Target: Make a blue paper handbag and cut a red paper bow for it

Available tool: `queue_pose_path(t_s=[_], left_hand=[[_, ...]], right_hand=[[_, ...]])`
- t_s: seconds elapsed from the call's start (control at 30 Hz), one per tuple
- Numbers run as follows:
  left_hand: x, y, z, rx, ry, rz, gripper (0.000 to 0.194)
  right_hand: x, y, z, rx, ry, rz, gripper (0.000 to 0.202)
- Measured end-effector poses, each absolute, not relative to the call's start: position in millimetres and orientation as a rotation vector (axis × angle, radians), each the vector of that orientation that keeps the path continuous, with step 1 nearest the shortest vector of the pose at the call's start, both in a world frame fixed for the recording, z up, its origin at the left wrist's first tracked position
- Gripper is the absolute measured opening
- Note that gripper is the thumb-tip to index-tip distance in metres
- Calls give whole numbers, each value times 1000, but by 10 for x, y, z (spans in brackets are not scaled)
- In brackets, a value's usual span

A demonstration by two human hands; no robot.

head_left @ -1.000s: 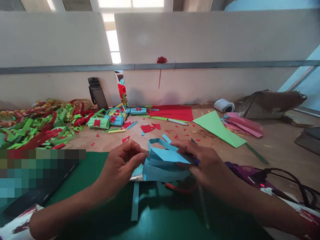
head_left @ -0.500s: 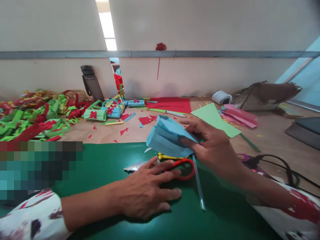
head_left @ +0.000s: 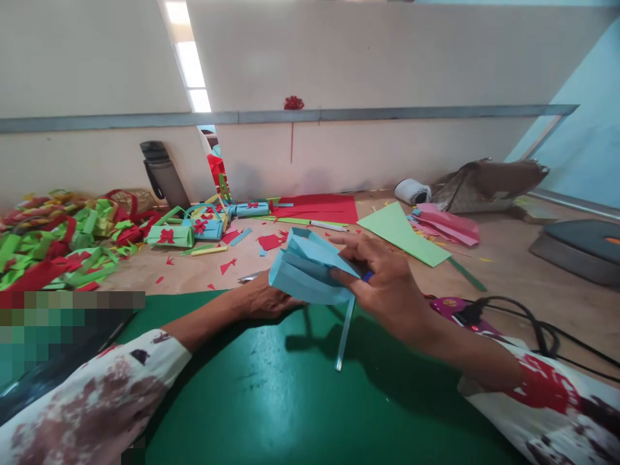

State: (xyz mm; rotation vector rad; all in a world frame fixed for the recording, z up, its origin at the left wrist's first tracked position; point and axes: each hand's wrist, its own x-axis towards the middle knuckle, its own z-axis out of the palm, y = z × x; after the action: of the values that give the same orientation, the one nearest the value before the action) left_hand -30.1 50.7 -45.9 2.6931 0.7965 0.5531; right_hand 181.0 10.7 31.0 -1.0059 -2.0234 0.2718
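Observation:
My right hand is closed on a folded light-blue paper piece, shaped like a small open pouch, raised above the green mat. A clear stick, like a glue stick, slants down below the same hand. A bit of something dark blue shows at its fingers; its kind is hidden. My left hand rests low at the mat's far edge, its fingers mostly hidden behind the paper. A metallic tip shows just beyond that hand.
Finished paper bags with red bows and a heap of green and red paper pieces lie left. Behind stand a dark bottle and red paper. At right are green paper, a purple power strip and cables.
My left hand has moved up and away toward the mat's far edge. The red-handled scissors that lay under it are out of sight. My right hand still holds the blue paper.

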Motion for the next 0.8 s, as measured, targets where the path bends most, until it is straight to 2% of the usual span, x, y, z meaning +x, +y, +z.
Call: queue_pose_path(t_s=[0.13,0.27,0.53,0.67,0.8], left_hand=[[-279,715,-505,2657,802,629,24],[-315,684,-346,2613,883,744,18],[-704,-14,-110,2277,1492,1271,23],[-681,-350,-200,2420,1254,1266,13],[-625,-451,-269,2512,965,1189,19]], right_hand=[[1807,145,300,-1008,-2031,246,37],[1806,148,259,-1007,-2046,231,33],[1719,65,69,-926,-2334,289,47],[1663,16,-3,-865,-2407,299,45],[1662,3,-19,-907,-2382,275,42]])
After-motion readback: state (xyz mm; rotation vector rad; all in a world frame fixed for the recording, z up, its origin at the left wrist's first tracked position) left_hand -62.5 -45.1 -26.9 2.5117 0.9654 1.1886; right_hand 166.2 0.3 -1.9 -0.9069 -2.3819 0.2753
